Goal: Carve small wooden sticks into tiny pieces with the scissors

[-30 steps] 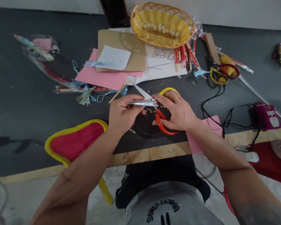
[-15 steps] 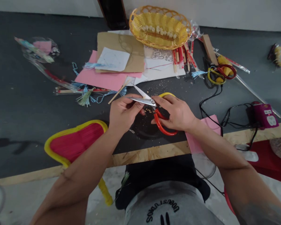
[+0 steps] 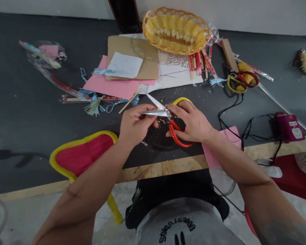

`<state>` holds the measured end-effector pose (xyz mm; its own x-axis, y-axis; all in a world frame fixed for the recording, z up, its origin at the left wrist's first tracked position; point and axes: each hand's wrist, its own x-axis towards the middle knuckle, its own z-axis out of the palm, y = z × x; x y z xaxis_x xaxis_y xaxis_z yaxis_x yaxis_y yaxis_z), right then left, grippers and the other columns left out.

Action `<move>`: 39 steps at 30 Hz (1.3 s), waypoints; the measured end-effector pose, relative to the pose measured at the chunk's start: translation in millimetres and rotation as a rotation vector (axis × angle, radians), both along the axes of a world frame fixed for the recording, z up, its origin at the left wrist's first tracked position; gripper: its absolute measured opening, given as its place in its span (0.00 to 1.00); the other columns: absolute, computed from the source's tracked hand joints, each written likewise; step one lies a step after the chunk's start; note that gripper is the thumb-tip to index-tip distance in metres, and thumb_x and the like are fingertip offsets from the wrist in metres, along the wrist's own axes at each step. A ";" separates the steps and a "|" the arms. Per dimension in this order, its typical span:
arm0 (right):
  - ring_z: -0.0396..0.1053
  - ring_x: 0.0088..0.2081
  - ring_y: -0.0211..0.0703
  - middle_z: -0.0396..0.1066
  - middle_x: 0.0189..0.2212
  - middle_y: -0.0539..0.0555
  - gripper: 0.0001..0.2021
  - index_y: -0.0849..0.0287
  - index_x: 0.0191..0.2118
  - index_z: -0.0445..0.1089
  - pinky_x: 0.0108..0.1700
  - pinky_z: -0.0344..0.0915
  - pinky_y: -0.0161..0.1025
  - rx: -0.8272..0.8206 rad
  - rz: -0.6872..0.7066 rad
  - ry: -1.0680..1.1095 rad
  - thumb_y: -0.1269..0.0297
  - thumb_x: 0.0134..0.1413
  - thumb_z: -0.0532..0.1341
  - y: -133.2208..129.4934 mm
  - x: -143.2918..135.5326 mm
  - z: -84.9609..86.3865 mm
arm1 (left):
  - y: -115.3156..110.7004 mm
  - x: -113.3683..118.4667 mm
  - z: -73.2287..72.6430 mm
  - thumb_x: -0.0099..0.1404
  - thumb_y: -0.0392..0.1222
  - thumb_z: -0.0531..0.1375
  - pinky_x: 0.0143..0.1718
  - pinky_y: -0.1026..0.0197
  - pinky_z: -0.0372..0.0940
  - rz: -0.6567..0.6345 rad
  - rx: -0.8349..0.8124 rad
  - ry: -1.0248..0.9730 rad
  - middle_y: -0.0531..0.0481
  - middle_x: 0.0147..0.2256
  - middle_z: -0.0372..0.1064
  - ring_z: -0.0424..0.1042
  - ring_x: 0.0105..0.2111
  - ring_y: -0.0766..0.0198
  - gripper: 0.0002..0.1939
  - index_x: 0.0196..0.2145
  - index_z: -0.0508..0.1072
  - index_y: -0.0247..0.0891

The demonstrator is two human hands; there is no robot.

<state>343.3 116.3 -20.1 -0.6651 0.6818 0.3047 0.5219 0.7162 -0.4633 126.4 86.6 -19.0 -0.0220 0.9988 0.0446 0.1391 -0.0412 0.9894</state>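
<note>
My right hand [image 3: 192,122] grips a pair of scissors [image 3: 177,139] with one red and one yellow handle. Their blades stand apart and point left, one of them passing over my left fingers. My left hand [image 3: 136,125] is closed in a pinch beside the blades; a tiny pale piece shows at its fingertips, too small to make out. Small tan bits [image 3: 163,121] lie on the dark table just below the blades. A thin wooden stick [image 3: 129,102] rests above my left hand.
A yellow basket [image 3: 175,30] stands at the back by pink paper [image 3: 112,85] and cardboard [image 3: 148,58]. At right lie other scissors [image 3: 241,81], cables and a purple box [image 3: 290,127]. A red fan shape with yellow edging [image 3: 84,153] is near my left forearm.
The blade over my left fingers has tilted slightly, so its tip sits a little lower. Both hands stay almost in place, and the whole view has shifted slightly.
</note>
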 end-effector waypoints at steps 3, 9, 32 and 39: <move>0.68 0.52 0.57 0.68 0.50 0.62 0.37 0.58 0.65 0.61 0.55 0.70 0.56 -0.024 -0.020 -0.037 0.38 0.58 0.62 -2.1 -1.0 0.7 | 0.4 -0.5 -1.6 0.64 0.43 0.65 0.25 0.64 0.66 0.008 -0.003 -0.013 0.53 0.18 0.69 0.69 0.19 0.67 0.07 0.30 0.79 0.39; 0.70 0.51 0.57 0.69 0.50 0.64 0.36 0.60 0.64 0.61 0.54 0.71 0.55 -0.056 -0.038 -0.061 0.41 0.58 0.63 -6.9 -2.2 5.3 | 1.9 0.8 -1.5 0.64 0.46 0.66 0.24 0.63 0.66 0.020 0.009 -0.005 0.52 0.18 0.68 0.68 0.19 0.65 0.10 0.27 0.78 0.39; 0.68 0.53 0.57 0.69 0.51 0.64 0.38 0.59 0.63 0.63 0.55 0.70 0.57 -0.061 -0.003 0.007 0.38 0.55 0.63 -5.1 -1.2 10.1 | -3.3 3.0 10.9 0.65 0.44 0.64 0.24 0.65 0.63 0.021 0.082 0.069 0.54 0.18 0.68 0.68 0.19 0.67 0.09 0.29 0.78 0.39; 0.68 0.52 0.57 0.68 0.49 0.62 0.38 0.58 0.64 0.62 0.55 0.70 0.57 -0.029 0.014 0.023 0.37 0.56 0.62 -4.7 -1.7 5.8 | -3.2 -1.4 -2.3 0.66 0.46 0.64 0.22 0.65 0.61 -0.054 0.034 -0.042 0.54 0.18 0.67 0.66 0.18 0.68 0.11 0.29 0.78 0.39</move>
